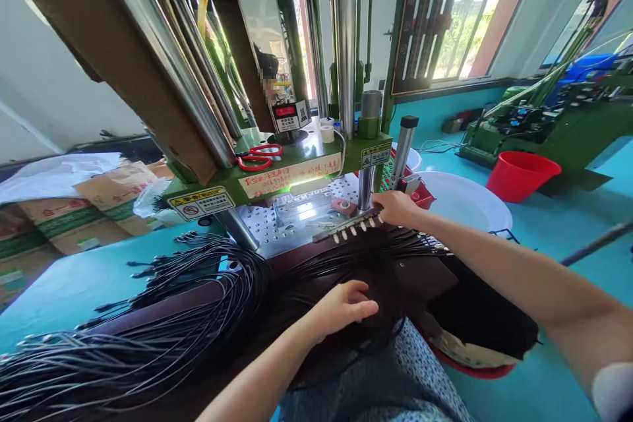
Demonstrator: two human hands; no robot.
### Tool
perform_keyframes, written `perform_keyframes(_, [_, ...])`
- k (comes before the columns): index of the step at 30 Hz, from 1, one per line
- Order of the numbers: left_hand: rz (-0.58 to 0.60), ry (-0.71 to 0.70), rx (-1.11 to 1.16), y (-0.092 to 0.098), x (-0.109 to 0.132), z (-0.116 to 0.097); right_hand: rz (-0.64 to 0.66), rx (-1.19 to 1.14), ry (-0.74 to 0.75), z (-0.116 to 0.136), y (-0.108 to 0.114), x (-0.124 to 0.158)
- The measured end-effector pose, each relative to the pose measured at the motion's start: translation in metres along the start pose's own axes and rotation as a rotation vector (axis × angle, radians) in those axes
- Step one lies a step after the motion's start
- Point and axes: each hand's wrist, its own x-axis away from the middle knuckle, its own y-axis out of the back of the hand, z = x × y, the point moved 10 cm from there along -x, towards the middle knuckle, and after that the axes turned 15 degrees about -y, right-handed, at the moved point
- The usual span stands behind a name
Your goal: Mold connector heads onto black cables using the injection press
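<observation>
My right hand [397, 208] is closed on the right end of a narrow metal bar [324, 235] at the front of the press. Several white cable ends [353, 231] sit in a row along this bar, and black cables [326, 267] trail from it toward me. Lower down, my left hand [346, 307] hovers near the cables with thumb and fingers apart, holding nothing. Behind the bar lies a perforated metal plate [264, 225] carrying a clear mould block [304, 208]. Beside that block is a small pinkish block with a round button [343, 206].
A large bundle of black cables [198, 316] covers the left side. Red-handled scissors [260, 157] lie on the green press ledge [212, 181], between steel columns [347, 46]. To the right stand a white basin [459, 201] and a red bucket [521, 175]; cardboard boxes [113, 201] are at left.
</observation>
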Motion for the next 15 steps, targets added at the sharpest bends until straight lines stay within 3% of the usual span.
perform_keyframes(4, [-0.141, -0.008, 0.532, -0.012, -0.022, 0.001, 0.009, -0.129, 0.054, 0.032, -0.004, -0.028])
perform_keyframes(7, [-0.211, -0.013, 0.735, -0.009, -0.039, -0.006, 0.027, -0.197, 0.079, 0.053, -0.016, -0.054])
perform_keyframes(10, [-0.318, 0.026, 0.74, 0.014, -0.053, -0.009, 0.037, -0.235, 0.059, 0.066, -0.031, -0.081])
perform_keyframes(15, [-0.429, 0.069, 0.724, 0.071, -0.075, -0.018, 0.008, -0.33, -0.027, 0.079, -0.045, -0.123])
